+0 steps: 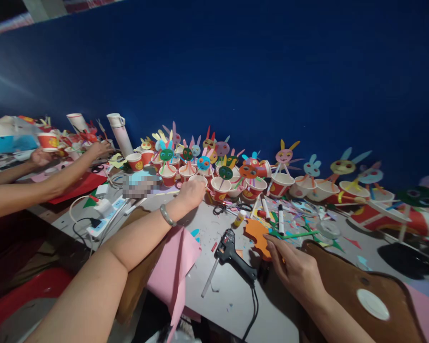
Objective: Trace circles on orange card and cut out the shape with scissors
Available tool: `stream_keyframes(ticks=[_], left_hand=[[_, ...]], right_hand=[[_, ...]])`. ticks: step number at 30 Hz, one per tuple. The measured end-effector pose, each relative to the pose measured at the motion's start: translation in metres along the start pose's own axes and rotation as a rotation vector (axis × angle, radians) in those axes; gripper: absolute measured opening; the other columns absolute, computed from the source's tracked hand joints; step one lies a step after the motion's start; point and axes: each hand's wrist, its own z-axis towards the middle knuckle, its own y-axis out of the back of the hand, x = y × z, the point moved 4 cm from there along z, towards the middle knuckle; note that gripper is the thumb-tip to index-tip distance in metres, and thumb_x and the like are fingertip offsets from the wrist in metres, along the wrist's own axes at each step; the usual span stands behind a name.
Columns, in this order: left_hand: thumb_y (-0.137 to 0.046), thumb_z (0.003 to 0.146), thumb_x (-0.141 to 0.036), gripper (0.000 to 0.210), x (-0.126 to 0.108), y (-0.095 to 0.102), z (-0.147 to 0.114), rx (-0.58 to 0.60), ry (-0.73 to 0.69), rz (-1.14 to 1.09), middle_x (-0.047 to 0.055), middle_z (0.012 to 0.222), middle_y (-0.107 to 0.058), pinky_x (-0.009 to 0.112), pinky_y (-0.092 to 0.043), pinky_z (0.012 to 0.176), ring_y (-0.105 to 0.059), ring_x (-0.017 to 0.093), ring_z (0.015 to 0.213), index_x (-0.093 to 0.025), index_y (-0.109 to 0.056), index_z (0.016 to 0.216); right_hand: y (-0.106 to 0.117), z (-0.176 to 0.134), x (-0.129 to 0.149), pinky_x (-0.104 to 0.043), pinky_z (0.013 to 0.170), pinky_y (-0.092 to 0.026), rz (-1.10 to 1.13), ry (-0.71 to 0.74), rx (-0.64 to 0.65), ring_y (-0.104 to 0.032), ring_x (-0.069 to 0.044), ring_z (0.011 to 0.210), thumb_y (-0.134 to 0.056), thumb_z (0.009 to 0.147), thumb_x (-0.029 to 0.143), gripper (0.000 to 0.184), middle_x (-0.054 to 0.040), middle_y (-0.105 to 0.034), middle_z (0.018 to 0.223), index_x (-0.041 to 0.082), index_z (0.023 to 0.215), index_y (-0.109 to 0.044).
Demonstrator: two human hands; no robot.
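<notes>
My left hand (193, 194) reaches to the row of rabbit figures, its fingers closed at a paper cup (198, 178) with a blue rabbit face (203, 163) above it. The hand covers most of that cup. Near the table's front, my right hand (298, 267) pinches the edge of an orange cut-out piece (258, 237) with notched edges. Between my hands, a black glue gun (232, 255) lies on its side, with a clear glue stick (210, 277) beside it. A pink sheet (175, 267) hangs over the table edge under my left forearm.
Several cups with paper rabbits, such as a yellow-faced one (343, 166), line the blue wall (236, 71). Markers (280, 220), scissors (219, 209), a small bottle (240, 218) and paper scraps lie about. A power strip (107, 219) is at left, near another person's arms (57, 176).
</notes>
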Motion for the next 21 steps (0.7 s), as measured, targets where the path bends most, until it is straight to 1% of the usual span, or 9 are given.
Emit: stream_keyframes(ticks=[4, 8, 11, 13, 14, 15, 17, 19, 21], left_hand=[[-0.038, 0.101, -0.021, 0.032, 0.000, 0.000, -0.001, -0.033, -0.008, -0.001, 0.015, 0.096, -0.072, 0.035, -0.048, 0.072, -0.070, 0.027, 0.091, -0.013, -0.068, 0.101], [-0.041, 0.100, -0.021, 0.028, -0.003, 0.006, -0.004, -0.067, -0.009, 0.001, 0.015, 0.092, -0.072, 0.034, -0.047, 0.069, -0.070, 0.027, 0.087, -0.012, -0.067, 0.101], [-0.040, 0.101, -0.024, 0.029, -0.009, 0.013, -0.010, -0.111, -0.049, 0.001, 0.015, 0.103, -0.071, 0.034, -0.046, 0.069, -0.069, 0.026, 0.092, -0.012, -0.066, 0.107], [-0.036, 0.104, -0.026, 0.033, -0.019, 0.016, -0.018, -0.161, -0.179, 0.003, 0.012, 0.104, -0.072, 0.032, -0.045, 0.067, -0.069, 0.023, 0.091, -0.015, -0.066, 0.105], [-0.033, 0.104, -0.027, 0.035, -0.026, 0.017, -0.024, -0.200, -0.294, 0.007, 0.010, 0.099, -0.072, 0.032, -0.043, 0.064, -0.069, 0.021, 0.086, -0.016, -0.067, 0.102], [-0.032, 0.105, -0.027, 0.037, -0.034, 0.017, -0.031, -0.245, -0.437, 0.008, 0.008, 0.092, -0.072, 0.031, -0.041, 0.061, -0.068, 0.019, 0.079, -0.017, -0.067, 0.098], [-0.035, 0.104, -0.027, 0.035, -0.049, 0.013, -0.048, -0.323, -0.704, 0.001, 0.004, 0.079, -0.070, 0.030, -0.035, 0.054, -0.063, 0.015, 0.065, -0.018, -0.067, 0.093], [-0.040, 0.101, -0.024, 0.029, -0.060, 0.007, -0.063, -0.384, -0.909, -0.004, 0.002, 0.070, -0.066, 0.029, -0.032, 0.051, -0.058, 0.012, 0.057, -0.018, -0.065, 0.087], [-0.044, 0.099, -0.023, 0.025, -0.067, 0.001, -0.072, -0.392, -1.015, -0.006, 0.000, 0.065, -0.062, 0.029, -0.031, 0.048, -0.054, 0.011, 0.053, -0.018, -0.063, 0.084]], right_hand=[[-0.001, 0.000, 0.000, -0.021, 0.061, -0.059, 0.007, -0.001, 0.008, -0.076, -0.015, 0.064, -0.048, 0.101, 0.022, 0.026, -0.0069, -0.080, 0.084, 0.016, 0.103, -0.072], [-0.002, 0.000, 0.001, -0.021, 0.061, -0.058, 0.024, 0.005, 0.006, -0.075, -0.015, 0.064, -0.049, 0.100, 0.021, 0.024, -0.0066, -0.080, 0.084, 0.017, 0.104, -0.073], [0.000, 0.000, 0.002, -0.020, 0.056, -0.056, 0.028, 0.005, -0.032, -0.072, -0.014, 0.057, -0.050, 0.099, 0.019, 0.025, -0.0065, -0.078, 0.079, 0.015, 0.111, -0.071], [0.002, -0.001, 0.003, -0.021, 0.050, -0.053, 0.028, -0.008, -0.058, -0.067, -0.014, 0.049, -0.049, 0.100, 0.018, 0.031, -0.0036, -0.074, 0.069, 0.014, 0.125, -0.066], [0.003, -0.002, 0.003, -0.021, 0.047, -0.051, 0.026, -0.018, -0.064, -0.065, -0.013, 0.045, -0.048, 0.100, 0.018, 0.037, -0.0012, -0.071, 0.063, 0.014, 0.134, -0.061], [0.004, -0.003, 0.003, -0.021, 0.046, -0.051, 0.025, -0.028, -0.061, -0.063, -0.013, 0.042, -0.046, 0.100, 0.016, 0.044, 0.0012, -0.068, 0.058, 0.014, 0.143, -0.054], [0.004, -0.005, 0.004, -0.021, 0.046, -0.052, 0.028, -0.044, -0.052, -0.063, -0.014, 0.043, -0.043, 0.098, 0.013, 0.058, 0.0037, -0.066, 0.056, 0.015, 0.156, -0.036], [0.004, -0.008, 0.004, -0.021, 0.049, -0.055, 0.047, -0.072, -0.059, -0.066, -0.014, 0.047, -0.042, 0.097, 0.010, 0.069, 0.0023, -0.072, 0.065, 0.018, 0.162, -0.019], [0.004, -0.009, 0.003, -0.022, 0.053, -0.058, 0.084, -0.111, -0.094, -0.070, -0.014, 0.055, -0.041, 0.096, 0.007, 0.077, -0.0045, -0.079, 0.086, 0.020, 0.164, -0.007]])
